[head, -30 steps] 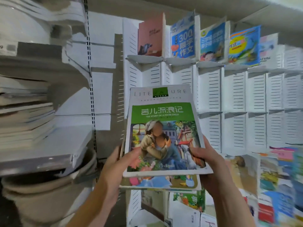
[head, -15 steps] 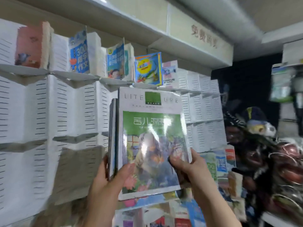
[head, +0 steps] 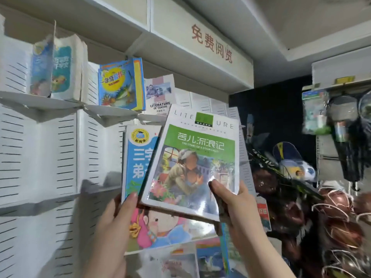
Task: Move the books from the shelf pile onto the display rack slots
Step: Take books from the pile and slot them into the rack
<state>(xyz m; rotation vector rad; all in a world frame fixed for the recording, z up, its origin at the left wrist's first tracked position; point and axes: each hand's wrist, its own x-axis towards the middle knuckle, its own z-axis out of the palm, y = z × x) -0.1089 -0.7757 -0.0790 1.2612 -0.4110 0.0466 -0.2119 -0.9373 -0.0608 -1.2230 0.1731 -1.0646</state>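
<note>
Fingers (head: pixel 215 186) of the right hand (head: pixel 239 209) pinch the lower corner of the green book (head: pixel 192 157) — it is held up, tilted across the blue book (head: pixel 138 155) gripped by the left hand (head: pixel 120 217). Placing step, I judge — next it needs an empty ledge on the display rack (head: pixel 50 149).

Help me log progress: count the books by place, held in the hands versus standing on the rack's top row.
Held: 2, green book in right hand, blue book in left hand.
Top row: 4, thin book, teal book, sun book, white book; the left two are blurred.
Total: 6
</note>
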